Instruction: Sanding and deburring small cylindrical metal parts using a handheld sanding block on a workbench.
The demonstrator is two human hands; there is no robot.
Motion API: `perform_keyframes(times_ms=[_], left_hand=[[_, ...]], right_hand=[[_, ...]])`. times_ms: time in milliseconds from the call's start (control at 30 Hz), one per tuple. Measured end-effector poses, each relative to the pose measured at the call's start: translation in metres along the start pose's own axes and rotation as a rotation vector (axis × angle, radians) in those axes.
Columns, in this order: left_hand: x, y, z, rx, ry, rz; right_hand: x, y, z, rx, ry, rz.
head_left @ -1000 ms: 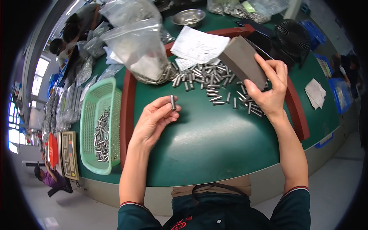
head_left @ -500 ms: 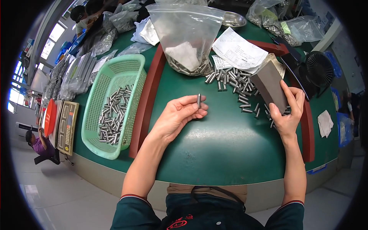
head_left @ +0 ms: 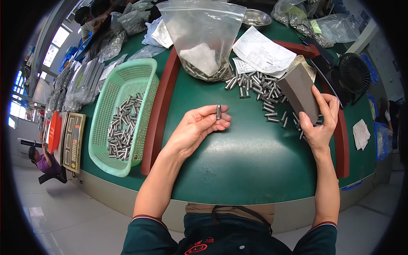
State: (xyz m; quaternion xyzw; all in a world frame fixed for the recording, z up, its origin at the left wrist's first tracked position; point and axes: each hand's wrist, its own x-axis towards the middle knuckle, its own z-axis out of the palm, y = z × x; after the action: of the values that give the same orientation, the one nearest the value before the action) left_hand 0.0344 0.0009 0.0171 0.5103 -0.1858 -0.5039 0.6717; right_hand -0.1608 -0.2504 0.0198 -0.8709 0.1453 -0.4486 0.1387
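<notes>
Between the thumb and fingers of my left hand (head_left: 203, 127) stands a small metal pin (head_left: 219, 111) with a pointed tip, held upright above the green table (head_left: 238, 170). My right hand (head_left: 319, 123) grips a dark grey-brown rectangular block (head_left: 299, 91), tilted over the right side of the table. Behind and partly under the block lies a loose pile of similar metal pins (head_left: 257, 87). More pins (head_left: 124, 127) fill the bottom of a light green plastic basket (head_left: 100, 146) to the left of my left hand.
Red-brown rails (head_left: 158, 114) border the work area. At the back stand a clear zip bag (head_left: 199, 29) of pins and paper sheets (head_left: 263, 53). A black fan (head_left: 355, 73) is at the right, a scale (head_left: 75, 142) at the left. Another person (head_left: 46, 161) sits far left.
The pin in my left hand has turned slightly between the fingers and shows more of its length. My right hand still holds the block, almost unmoved. The view has shifted a little.
</notes>
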Motion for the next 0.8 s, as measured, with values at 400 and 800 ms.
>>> perform_keyframes(times_ms=[400,800], left_hand=[[-0.004,0.0,0.005,0.004,0.034,-0.006],[-0.018,0.005,0.051,0.164,0.132,0.257]], right_hand=[[0.002,0.0,0.0,-0.047,0.031,-0.095],[0.015,-0.006,-0.007,-0.145,0.056,-0.352]])
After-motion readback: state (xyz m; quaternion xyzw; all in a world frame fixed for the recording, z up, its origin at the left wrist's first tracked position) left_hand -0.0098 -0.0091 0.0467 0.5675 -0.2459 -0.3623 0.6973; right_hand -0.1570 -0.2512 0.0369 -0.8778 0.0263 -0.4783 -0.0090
